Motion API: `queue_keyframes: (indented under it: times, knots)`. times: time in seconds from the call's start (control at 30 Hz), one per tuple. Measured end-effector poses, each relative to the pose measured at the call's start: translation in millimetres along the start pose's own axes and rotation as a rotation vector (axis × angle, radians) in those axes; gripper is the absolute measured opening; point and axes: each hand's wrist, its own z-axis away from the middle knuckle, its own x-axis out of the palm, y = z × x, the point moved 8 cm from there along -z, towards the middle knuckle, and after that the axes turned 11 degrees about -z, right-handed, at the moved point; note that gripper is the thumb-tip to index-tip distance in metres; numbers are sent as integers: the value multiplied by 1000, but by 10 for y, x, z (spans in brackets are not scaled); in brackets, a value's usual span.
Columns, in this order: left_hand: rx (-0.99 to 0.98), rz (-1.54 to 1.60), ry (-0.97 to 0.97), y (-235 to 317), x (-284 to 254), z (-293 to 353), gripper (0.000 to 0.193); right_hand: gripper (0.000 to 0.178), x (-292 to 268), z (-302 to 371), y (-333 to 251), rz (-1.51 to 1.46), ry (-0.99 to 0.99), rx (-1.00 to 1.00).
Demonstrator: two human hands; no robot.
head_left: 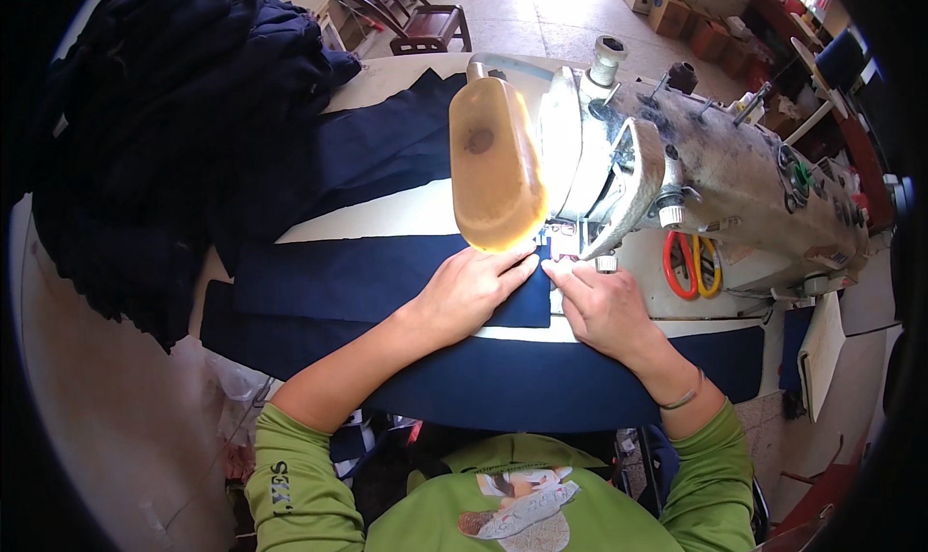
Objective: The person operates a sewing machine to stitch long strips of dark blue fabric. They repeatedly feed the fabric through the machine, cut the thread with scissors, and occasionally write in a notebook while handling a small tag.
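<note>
A navy fabric panel [329,274] lies across the sewing machine's bed, its right end by the needle area. My left hand [471,291] rests on this panel, thumb and forefinger drawn together at its upper right corner. Just right of it, my right hand [604,305] is closed, its fingertips pinching at the panel's right edge; the exact grip is partly hidden. The sewing machine [715,156] stands above both hands. An amber, translucent guard-like piece [495,165] hangs beside its head and covers part of the stitching spot. A second navy piece [541,383] lies nearer my body.
A large heap of dark garments [164,117] fills the left side, with more navy cloth [387,141] behind the panel. Scissors with red and yellow handles [692,264] lie under the machine arm. Beyond the table are a wooden chair [425,20] and cardboard boxes [681,20].
</note>
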Motion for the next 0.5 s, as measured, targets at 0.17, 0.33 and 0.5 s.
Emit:
queue_keyframes:
  times: [0.17,0.33,0.5]
  knots:
    - [-11,3,-41,-27,54,18,49,29,-19,-10,-31,11,6,-10]
    - [-25,1,-76,-21,63,25,55,29,-15,-11,-35,24,-33,2]
    - [2,-24,-66,0,42,19,53,29,-40,-32,-68,27,5,-27]
